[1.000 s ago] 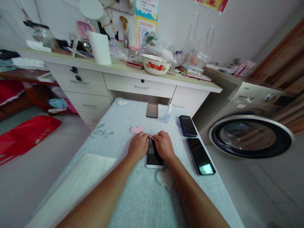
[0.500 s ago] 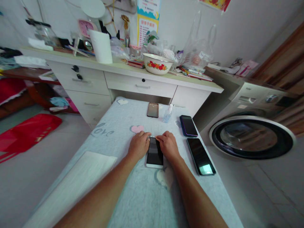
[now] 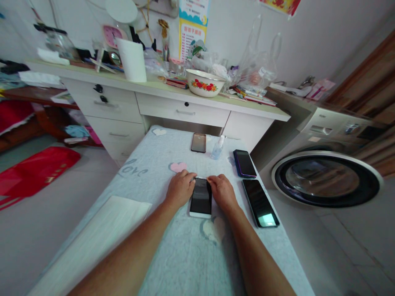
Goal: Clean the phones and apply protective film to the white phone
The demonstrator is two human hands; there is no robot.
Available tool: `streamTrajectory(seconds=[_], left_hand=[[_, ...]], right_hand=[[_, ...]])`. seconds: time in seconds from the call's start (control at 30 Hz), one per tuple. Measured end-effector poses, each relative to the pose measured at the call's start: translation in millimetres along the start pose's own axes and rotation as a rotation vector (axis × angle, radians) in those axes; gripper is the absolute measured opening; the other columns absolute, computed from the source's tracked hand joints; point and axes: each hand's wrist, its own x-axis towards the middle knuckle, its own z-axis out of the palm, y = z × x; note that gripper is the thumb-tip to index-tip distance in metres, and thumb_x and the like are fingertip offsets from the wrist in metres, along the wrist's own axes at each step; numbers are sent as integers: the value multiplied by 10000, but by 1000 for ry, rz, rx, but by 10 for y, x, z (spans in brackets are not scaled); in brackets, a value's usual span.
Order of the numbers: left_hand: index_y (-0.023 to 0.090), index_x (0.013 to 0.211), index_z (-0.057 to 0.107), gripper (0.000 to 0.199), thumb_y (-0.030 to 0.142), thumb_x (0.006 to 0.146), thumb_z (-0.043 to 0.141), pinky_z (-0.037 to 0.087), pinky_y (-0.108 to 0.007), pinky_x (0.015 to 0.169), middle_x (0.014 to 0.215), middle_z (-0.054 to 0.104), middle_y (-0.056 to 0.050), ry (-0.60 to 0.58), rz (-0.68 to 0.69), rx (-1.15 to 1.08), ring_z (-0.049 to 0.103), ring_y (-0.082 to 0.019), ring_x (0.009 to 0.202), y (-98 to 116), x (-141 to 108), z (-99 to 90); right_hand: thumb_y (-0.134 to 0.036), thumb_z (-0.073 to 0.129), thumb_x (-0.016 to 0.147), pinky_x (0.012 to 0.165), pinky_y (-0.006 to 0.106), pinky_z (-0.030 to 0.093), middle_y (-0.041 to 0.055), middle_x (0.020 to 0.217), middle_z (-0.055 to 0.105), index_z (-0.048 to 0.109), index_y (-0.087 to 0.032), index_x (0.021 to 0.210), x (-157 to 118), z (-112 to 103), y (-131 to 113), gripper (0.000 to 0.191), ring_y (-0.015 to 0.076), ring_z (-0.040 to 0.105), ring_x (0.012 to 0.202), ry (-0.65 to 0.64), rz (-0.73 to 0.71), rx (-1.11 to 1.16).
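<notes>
A white smartphone (image 3: 201,199) with a dark screen lies face up on the cloth-covered table, its lower end toward me. My left hand (image 3: 181,188) is closed at its top left corner, fingers bent and thumb along the upper edge. At the top right corner, my right hand (image 3: 222,191) is closed in the same way, fingertips pinched on the edge. The hands partly hide the phone's upper sides. Two other dark phones lie to the right, the nearer one (image 3: 261,203) reflecting light, the farther one (image 3: 245,163) with a bluish edge.
Beyond my hands are a brown phone case (image 3: 198,143) and a clear spray bottle (image 3: 217,148). A folded white cloth or paper (image 3: 101,234) lies at the left. A cluttered desk (image 3: 160,88) stands behind the table, and a washing machine (image 3: 327,164) at the right.
My right hand has shifted slightly right along the phone's top edge, toward the corner. My left hand stays almost where it was.
</notes>
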Motion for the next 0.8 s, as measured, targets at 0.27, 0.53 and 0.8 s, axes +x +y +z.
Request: streamTrajectory(seconds=[0.27, 0.53, 0.8], left_hand=[[233, 1109, 635, 270, 229, 887, 482, 429, -308, 870, 988, 596, -56, -18, -17, -3, 570, -192, 965, -1, 8, 0], [234, 1100, 626, 263, 211, 889, 471, 428, -305, 873, 1000, 593, -56, -29, -24, 5, 567, -188, 976, 26, 5, -20], [224, 1078, 632, 245, 217, 891, 472, 426, -315, 863, 987, 597, -60, -26, -17, 32, 568, -194, 959, 26, 6, -18]], right_hand=[[-191, 416, 940, 760, 226, 362, 64, 889, 571, 701, -208, 988, 33, 66, -128, 290, 159, 524, 855, 20, -14, -63], [-180, 437, 934, 768, 252, 340, 58, 885, 552, 691, -217, 1028, 111, 146, -257, 272, 168, 490, 868, -32, -126, -131], [-239, 423, 960, 743, 270, 326, 59, 857, 553, 698, -250, 1054, 125, 123, -307, 291, 176, 484, 834, -26, -184, -158]])
